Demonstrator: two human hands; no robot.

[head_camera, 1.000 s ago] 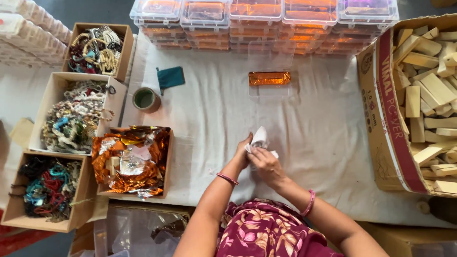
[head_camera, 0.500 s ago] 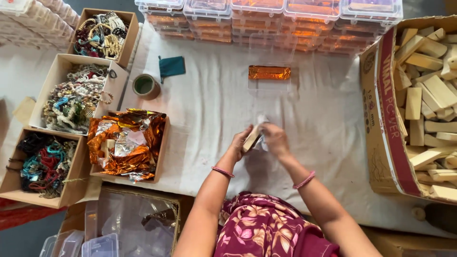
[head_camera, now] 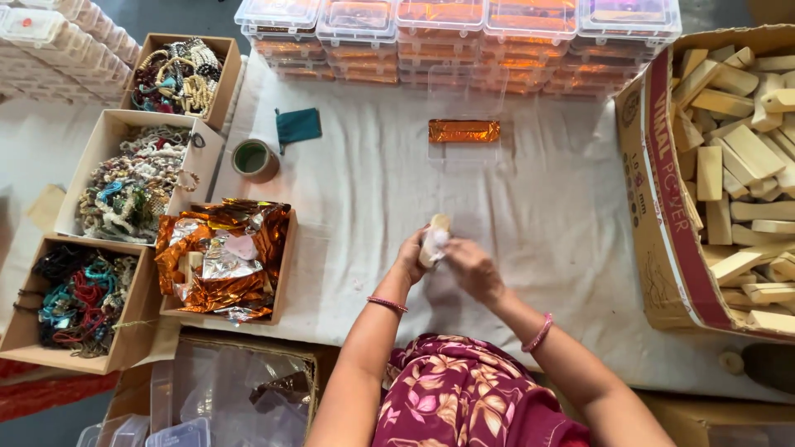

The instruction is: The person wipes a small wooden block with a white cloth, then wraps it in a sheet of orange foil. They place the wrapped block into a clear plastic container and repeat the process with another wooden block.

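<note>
While both hands (head_camera: 451, 257) pinch it, pale wooden block (head_camera: 434, 236) stands upright; white wrap clinging.

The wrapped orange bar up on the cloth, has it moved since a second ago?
No. The orange foil-wrapped bar lies in the same spot on the white cloth, just below the stacked clear boxes; only the camera shifted.

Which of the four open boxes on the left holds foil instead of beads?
The cardboard box nearest the left hand: it holds crumpled orange foil; the other three hold beaded strings.

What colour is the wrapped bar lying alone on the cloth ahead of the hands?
Shiny orange-copper foil; the wrapped bar shows best in the head view.
</note>
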